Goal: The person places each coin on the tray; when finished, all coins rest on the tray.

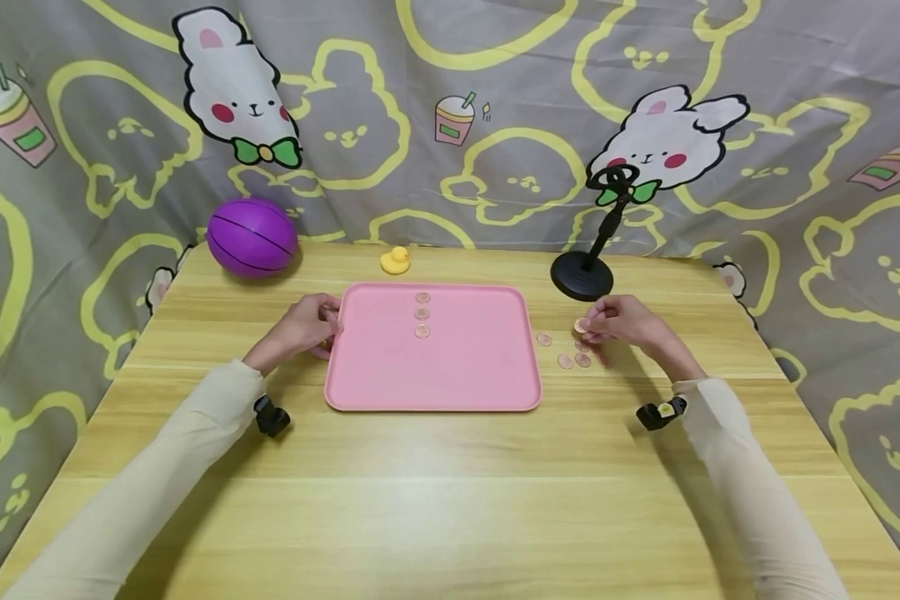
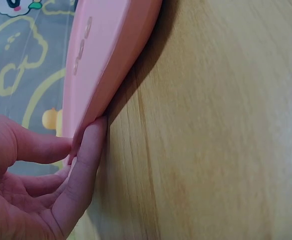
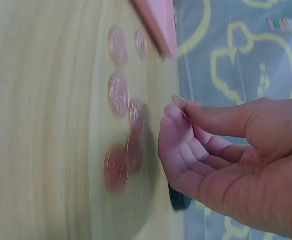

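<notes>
A pink tray (image 1: 472, 367) lies on the table, with three copper-coloured coins in a column, one of them the coin (image 1: 422, 314). My left hand (image 1: 305, 325) pinches the tray's left rim; in the left wrist view the thumb (image 2: 43, 148) is on top and a finger presses the outer side. Right of the tray, my right hand (image 1: 621, 321) pinches a coin (image 3: 179, 104) between thumb and fingertips, above the table. Several loose coins lie below and beside that hand, among them the coin (image 3: 119, 94); they look blurred in the right wrist view.
A purple ball (image 1: 252, 237) sits at the back left, and a yellow rubber duck (image 1: 396, 260) behind the tray. At the back right stands a black stand (image 1: 583, 275), close to my right hand. A patterned curtain (image 1: 450, 192) hangs along the table's back edge.
</notes>
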A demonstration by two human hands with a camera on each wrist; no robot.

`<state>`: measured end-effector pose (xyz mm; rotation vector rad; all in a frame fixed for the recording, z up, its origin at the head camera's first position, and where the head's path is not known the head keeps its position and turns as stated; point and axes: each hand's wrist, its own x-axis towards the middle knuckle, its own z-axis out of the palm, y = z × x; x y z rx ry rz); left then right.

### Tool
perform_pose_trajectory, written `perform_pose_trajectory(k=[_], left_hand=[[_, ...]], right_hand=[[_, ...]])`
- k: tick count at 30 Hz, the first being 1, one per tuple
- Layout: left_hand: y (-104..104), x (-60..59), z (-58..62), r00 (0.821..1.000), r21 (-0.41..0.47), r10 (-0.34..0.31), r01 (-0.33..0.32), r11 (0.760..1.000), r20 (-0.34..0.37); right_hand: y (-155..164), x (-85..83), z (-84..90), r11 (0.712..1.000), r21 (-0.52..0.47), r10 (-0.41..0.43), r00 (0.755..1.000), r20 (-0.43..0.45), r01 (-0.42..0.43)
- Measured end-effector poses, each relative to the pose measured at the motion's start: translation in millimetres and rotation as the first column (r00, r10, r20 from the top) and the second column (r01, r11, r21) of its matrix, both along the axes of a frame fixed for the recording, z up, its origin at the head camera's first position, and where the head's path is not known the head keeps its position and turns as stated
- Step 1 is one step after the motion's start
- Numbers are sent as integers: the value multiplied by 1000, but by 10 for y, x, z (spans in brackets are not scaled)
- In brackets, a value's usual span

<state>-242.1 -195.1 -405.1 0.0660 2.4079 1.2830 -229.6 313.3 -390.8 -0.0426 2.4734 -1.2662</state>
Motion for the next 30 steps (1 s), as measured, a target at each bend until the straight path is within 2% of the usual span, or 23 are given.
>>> perform_pose_trajectory(k=[6, 10, 13, 19, 23, 30], left_hand=[[-10, 14, 24, 1000, -7, -8, 8, 1000, -14], [-37, 23, 38, 1000, -2, -1, 1, 1000, -8], [-25, 29, 36, 1000, 0, -4, 4, 1000, -3], [34, 13, 24, 1000, -3, -15, 15, 1000, -6], [47, 1, 26, 1000, -8, -8, 8, 1000, -8], [10, 8, 13, 1000, -11, 2, -2, 1000, -22]], right_hand=[[-277, 18, 21, 992, -102, 74, 997, -18, -76], [-527, 6, 0, 963, -252, 93, 996, -6, -92], [-678, 19, 1, 952, -285, 119, 993, 14, -110], [-893, 36, 39, 965, -206, 173, 984, 41, -161], [-1053, 12, 73, 975, -164, 157, 987, 26, -151], [-1391, -68, 77, 976, -111, 188, 982, -11, -188]])
